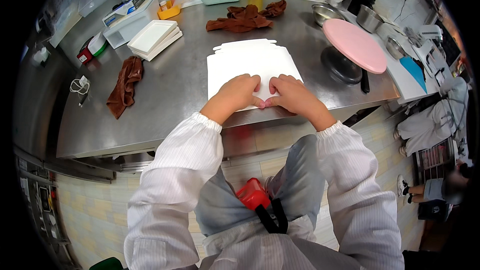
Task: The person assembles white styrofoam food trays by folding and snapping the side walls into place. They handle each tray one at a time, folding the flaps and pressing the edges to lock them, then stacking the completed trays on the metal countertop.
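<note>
A flat white cardboard box blank (250,60) lies on the steel table (170,105), near its front edge. My left hand (239,92) and my right hand (291,93) both press down on the blank's near edge, fingertips almost touching in the middle. The fingers are curled onto the cardboard. White sleeves cover both forearms.
A pink cake turntable (353,45) stands right of the blank. A stack of white trays (154,37) and a brown cloth (126,86) lie to the left, another brown cloth (246,18) behind. Metal bowls (370,17) sit at the back right. Another person (435,120) stands far right.
</note>
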The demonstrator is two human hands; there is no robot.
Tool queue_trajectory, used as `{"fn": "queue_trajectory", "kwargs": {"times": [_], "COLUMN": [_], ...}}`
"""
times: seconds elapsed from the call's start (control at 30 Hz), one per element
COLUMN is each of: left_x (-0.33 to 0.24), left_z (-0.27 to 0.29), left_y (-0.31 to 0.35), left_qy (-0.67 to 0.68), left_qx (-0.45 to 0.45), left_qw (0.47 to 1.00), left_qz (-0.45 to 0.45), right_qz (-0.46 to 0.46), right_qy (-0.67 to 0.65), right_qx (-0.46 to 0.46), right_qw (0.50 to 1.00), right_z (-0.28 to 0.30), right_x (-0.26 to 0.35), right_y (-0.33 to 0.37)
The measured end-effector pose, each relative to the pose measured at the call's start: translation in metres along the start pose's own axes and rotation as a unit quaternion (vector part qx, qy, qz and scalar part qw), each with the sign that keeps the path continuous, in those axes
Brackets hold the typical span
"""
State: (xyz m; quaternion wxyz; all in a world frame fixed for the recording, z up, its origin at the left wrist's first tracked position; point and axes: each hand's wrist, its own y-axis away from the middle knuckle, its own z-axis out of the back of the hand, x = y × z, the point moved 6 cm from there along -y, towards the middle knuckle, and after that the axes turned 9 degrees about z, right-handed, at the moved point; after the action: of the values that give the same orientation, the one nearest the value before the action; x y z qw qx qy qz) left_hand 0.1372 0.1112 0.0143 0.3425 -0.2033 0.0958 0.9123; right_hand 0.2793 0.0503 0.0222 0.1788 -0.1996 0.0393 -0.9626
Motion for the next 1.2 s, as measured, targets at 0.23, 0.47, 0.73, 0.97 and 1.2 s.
{"fn": "queue_trajectory", "kwargs": {"times": [0.23, 0.47, 0.73, 0.97, 1.2], "left_x": [-0.018, -0.009, -0.006, -0.017, -0.035], "left_z": [-0.004, -0.003, 0.007, -0.001, -0.021], "left_y": [0.071, 0.077, 0.039, 0.047, 0.077], "left_qy": [0.018, 0.076, 0.086, 0.063, -0.13], "left_qx": [-0.186, -0.216, -0.119, -0.188, -0.287], "left_qw": [0.97, 0.969, 0.989, 0.979, 0.942], "left_qz": [-0.155, -0.096, 0.027, -0.046, -0.113], "right_qz": [0.094, 0.098, -0.042, 0.035, 0.121], "right_qy": [-0.006, -0.047, -0.136, -0.049, 0.05], "right_qx": [-0.208, -0.208, -0.138, -0.15, -0.24], "right_qw": [0.974, 0.972, 0.98, 0.987, 0.962], "right_z": [-0.008, -0.006, 0.007, 0.002, -0.008], "right_x": [0.023, 0.023, -0.003, 0.007, 0.015], "right_y": [0.048, 0.049, 0.022, 0.02, 0.039]}}
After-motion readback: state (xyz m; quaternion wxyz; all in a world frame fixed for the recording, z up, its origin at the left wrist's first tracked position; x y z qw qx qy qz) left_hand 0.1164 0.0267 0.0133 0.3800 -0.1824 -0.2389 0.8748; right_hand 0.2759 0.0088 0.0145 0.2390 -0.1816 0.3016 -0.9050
